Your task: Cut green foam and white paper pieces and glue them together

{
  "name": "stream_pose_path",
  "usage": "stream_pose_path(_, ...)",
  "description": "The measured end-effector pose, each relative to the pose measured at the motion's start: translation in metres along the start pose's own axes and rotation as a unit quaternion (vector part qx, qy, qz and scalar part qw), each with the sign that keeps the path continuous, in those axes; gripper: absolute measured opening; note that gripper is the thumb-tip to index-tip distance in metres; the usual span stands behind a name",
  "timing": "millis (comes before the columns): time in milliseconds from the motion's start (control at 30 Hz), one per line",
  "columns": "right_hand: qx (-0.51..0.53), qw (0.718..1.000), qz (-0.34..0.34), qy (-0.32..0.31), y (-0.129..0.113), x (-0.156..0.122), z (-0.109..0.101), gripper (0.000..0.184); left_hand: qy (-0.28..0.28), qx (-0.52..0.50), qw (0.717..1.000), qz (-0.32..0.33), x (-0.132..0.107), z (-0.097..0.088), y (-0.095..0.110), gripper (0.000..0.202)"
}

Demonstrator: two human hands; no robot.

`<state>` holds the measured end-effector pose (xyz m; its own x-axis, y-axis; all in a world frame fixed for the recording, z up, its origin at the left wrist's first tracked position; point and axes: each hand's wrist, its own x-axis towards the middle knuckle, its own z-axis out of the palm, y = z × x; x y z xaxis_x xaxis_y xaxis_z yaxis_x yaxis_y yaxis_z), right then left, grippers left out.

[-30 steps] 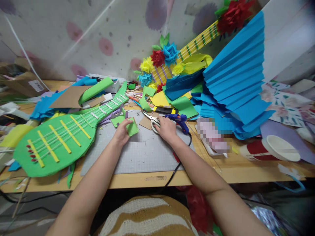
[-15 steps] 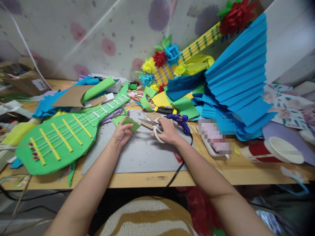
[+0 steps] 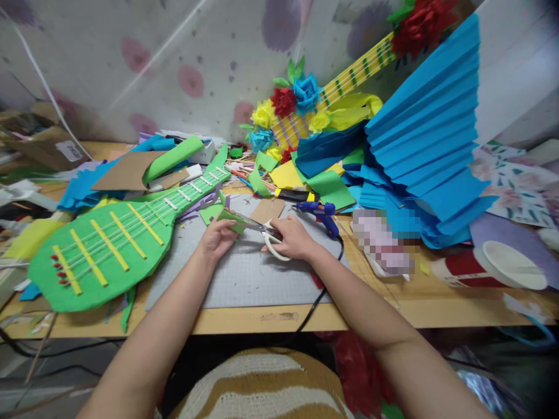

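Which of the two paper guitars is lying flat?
The green guitar, flat on the table to the left of the left hand. The yellow guitar stands tilted against the wall, with paper flowers on it.

bright, even, diffuse light fills the scene; colours are vivid, with no hard glare. shadows are soft: a faint one lies on the grey cutting mat point(image 3: 244, 285) under the left hand point(image 3: 217, 237) and right hand point(image 3: 292, 238). below the edge of the pale wooden table point(image 3: 414, 302) it is dim. the centre is sharp, the small folded green paper piece point(image 3: 231, 218) and white-handled metal scissors point(image 3: 262, 228) crisp. edges bend and smear, corners darken.
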<state>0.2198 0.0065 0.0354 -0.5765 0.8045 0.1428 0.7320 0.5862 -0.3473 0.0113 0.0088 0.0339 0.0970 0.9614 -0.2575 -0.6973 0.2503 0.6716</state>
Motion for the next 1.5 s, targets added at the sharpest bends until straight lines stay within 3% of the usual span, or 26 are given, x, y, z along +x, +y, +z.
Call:
stream_pose_path(567, -0.051, 0.998, 0.004, 0.022, 0.0018, -0.0013, -0.0009, 0.039, 0.028, -0.052, 0.998, -0.011, -0.0014, 0.0047, 0.0003, 0.039)
stream_pose_path(1133, -0.071, 0.996, 0.05, 0.029, 0.0, -0.0024, -0.0006, 0.044, 0.042, -0.042, 0.998, -0.036, -0.0005, 0.0034, 0.0002, 0.021)
stream_pose_path(1500, -0.101, 0.992, 0.058, 0.036, 0.0072, -0.0038, -0.0016, 0.043, 0.053, -0.018, 0.998, -0.032, -0.0026, 0.0054, -0.0011, 0.023)
